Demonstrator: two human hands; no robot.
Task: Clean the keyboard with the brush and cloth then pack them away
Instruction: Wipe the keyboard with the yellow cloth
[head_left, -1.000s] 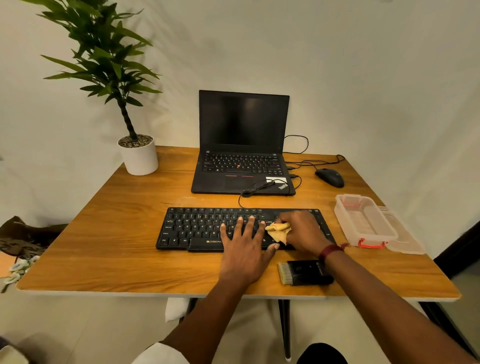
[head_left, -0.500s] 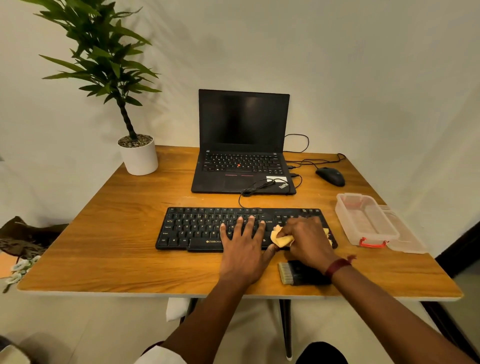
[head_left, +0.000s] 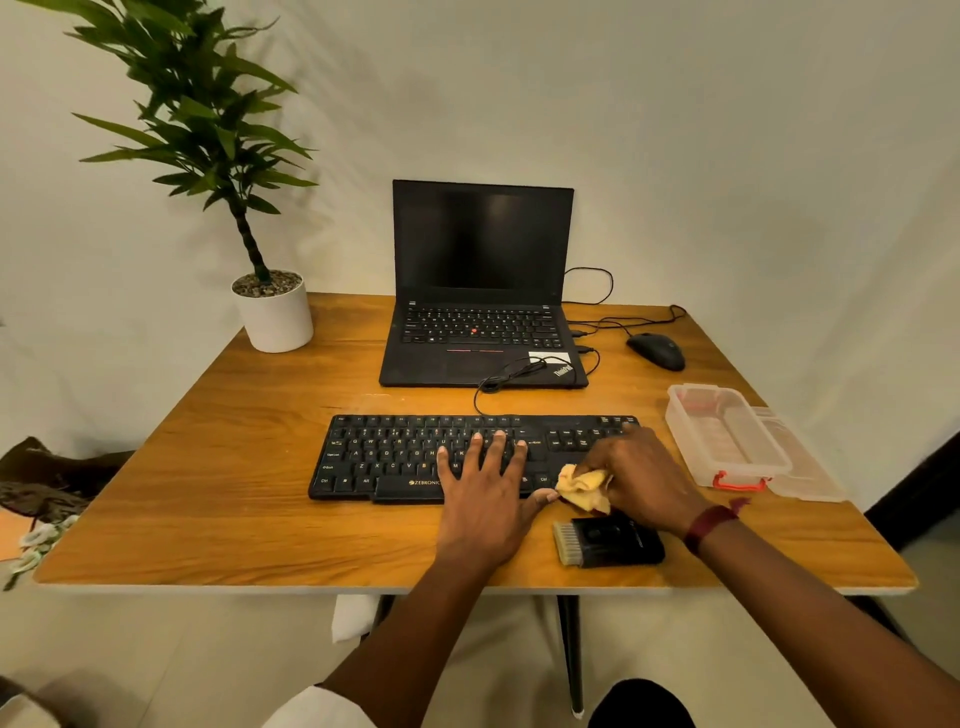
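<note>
Yellow cloth (head_left: 584, 489), grasped in the right hand's (head_left: 644, 480) curled fingers (head_left: 597, 461), sits on the keyboard's (head_left: 395, 457) right end. The left hand's (head_left: 485, 501) released fingers lie flat on the keys just beside them. The brush (head_left: 613, 541) lies just below the right fingers.

left hand (head_left: 485, 486) lies flat on the keyboard (head_left: 405, 457); right hand (head_left: 636, 475) grips the yellow cloth (head_left: 584, 488) at its right end, the brush (head_left: 608, 540) near the surface's (head_left: 208, 493) front edge.
</note>
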